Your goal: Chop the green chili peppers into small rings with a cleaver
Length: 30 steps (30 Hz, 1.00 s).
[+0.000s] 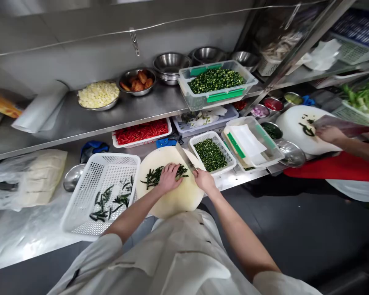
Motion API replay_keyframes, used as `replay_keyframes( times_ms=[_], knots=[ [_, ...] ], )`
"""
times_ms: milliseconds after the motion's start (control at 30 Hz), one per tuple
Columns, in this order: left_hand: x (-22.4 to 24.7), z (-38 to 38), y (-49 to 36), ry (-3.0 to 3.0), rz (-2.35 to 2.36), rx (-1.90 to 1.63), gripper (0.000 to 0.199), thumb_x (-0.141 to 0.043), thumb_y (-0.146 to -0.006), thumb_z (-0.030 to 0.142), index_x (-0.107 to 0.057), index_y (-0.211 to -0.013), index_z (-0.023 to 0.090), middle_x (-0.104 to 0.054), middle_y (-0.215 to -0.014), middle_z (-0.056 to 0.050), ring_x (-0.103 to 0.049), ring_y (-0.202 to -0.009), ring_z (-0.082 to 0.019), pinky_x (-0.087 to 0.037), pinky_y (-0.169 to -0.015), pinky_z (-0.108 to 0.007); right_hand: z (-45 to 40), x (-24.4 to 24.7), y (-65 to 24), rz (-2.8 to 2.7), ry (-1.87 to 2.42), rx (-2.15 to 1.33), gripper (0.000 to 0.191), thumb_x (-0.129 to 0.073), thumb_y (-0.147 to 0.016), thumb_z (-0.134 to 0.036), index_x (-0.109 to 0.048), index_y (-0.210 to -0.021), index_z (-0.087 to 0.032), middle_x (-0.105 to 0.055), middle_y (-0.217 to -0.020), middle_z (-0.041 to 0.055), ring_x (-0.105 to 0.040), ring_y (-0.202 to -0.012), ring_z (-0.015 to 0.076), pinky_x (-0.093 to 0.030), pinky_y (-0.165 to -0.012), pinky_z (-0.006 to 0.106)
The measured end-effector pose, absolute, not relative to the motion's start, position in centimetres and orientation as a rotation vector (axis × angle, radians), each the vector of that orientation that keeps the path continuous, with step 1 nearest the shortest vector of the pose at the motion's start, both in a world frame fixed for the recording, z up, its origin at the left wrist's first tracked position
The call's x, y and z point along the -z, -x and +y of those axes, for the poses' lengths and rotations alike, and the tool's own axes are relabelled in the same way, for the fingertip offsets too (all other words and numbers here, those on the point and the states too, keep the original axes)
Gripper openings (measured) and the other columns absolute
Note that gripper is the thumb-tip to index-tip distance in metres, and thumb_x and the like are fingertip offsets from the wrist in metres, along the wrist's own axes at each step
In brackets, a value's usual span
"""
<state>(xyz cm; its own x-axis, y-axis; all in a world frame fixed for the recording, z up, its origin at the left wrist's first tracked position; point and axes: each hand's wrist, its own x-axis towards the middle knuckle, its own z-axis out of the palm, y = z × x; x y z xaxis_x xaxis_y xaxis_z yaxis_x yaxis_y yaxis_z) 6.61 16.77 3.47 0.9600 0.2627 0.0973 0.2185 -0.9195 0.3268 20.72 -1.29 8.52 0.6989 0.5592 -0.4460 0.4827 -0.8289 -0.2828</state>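
Observation:
A round cutting board (162, 203) lies in front of me, with dark green vegetable strips (153, 177) in a pile on it; they look like long beans or peppers. My left hand (169, 178) presses down on the pile, fingers bent over the strips. My right hand (204, 180) is closed round the handle of a kitchen knife (186, 158), its wide blade angled away from me at the board's right side. To the left, a white perforated basket (89, 180) holds more strips. On the right, a small white basket (232, 164) is full of chopped green pieces.
Behind the board is a tray of red strips (141, 133). On the shelf (160, 103) stand bowls and a clear tub (215, 96) of chopped greens. At right, a co-worker's hand (330, 134) holds a cleaver over another board (290, 119). A bagged white block (46, 174) lies left.

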Motion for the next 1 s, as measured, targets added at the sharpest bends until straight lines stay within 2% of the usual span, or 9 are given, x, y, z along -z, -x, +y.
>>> replay_keyframes(
  times_ms=[133,267,400,533,733,1000],
  knots=[
    [-4.3,17.0,-8.5,-2.809,0.088,-0.198,0.036,-0.068,-0.098,0.045,-0.069,-0.129,0.028,-0.060,-0.135,-0.012,-0.044,-0.141,-0.035,-0.038,-0.120,-0.053,-0.8,-9.2,-21.0,-0.858,2.771,-0.805,0.040,-0.039,-0.114,-0.041,-0.069,-0.131,-0.021,-0.079,-0.119,0.0156,-0.074,-0.113,0.0275,-0.048,-0.093,0.032],
    [-4.0,16.9,-10.5,-2.832,-0.083,-0.122,0.017,-0.061,-0.103,0.034,-0.073,-0.110,0.025,-0.060,-0.119,-0.011,-0.050,-0.126,-0.031,-0.048,-0.107,-0.046,-0.4,-10.1,-21.4,-0.907,2.760,-0.788,0.039,-0.041,-0.113,-0.040,-0.072,-0.126,-0.020,-0.079,-0.119,0.0152,-0.074,-0.112,0.0277,-0.048,-0.090,0.031],
    [-3.4,17.2,-10.4,-2.794,0.026,-0.175,0.017,-0.060,-0.103,0.031,-0.072,-0.110,0.023,-0.061,-0.117,-0.012,-0.049,-0.122,-0.030,-0.050,-0.103,-0.045,-0.6,-11.0,-21.3,-0.940,2.753,-0.764,0.038,-0.042,-0.112,-0.039,-0.074,-0.120,-0.020,-0.080,-0.117,0.0148,-0.074,-0.112,0.0282,-0.048,-0.088,0.031],
    [-3.2,17.8,-9.7,-2.765,-0.083,-0.156,0.017,-0.063,-0.100,0.034,-0.074,-0.109,0.024,-0.062,-0.122,-0.011,-0.048,-0.124,-0.031,-0.049,-0.106,-0.045,0.4,-11.1,-20.4,-0.903,2.769,-0.812,0.039,-0.042,-0.113,-0.040,-0.072,-0.126,-0.020,-0.080,-0.117,0.0165,-0.075,-0.112,0.0280,-0.049,-0.090,0.032],
    [-2.9,18.0,-9.4,-2.774,-0.091,-0.146,0.016,-0.063,-0.101,0.035,-0.073,-0.105,0.024,-0.064,-0.115,-0.010,-0.050,-0.118,-0.029,-0.051,-0.100,-0.042,2.5,-11.2,-20.2,-0.915,2.775,-0.850,0.043,-0.040,-0.113,-0.040,-0.072,-0.130,-0.017,-0.078,-0.121,0.0199,-0.074,-0.115,0.0296,-0.050,-0.094,0.034],
    [-2.8,18.5,-8.8,-2.755,-0.102,-0.106,0.019,-0.061,-0.103,0.035,-0.075,-0.109,0.025,-0.063,-0.119,-0.011,-0.050,-0.121,-0.030,-0.049,-0.106,-0.044,3.0,-10.8,-19.8,-0.910,2.780,-0.886,0.043,-0.040,-0.113,-0.038,-0.071,-0.132,-0.015,-0.077,-0.123,0.0212,-0.074,-0.116,0.0321,-0.051,-0.094,0.036]
  ],
)
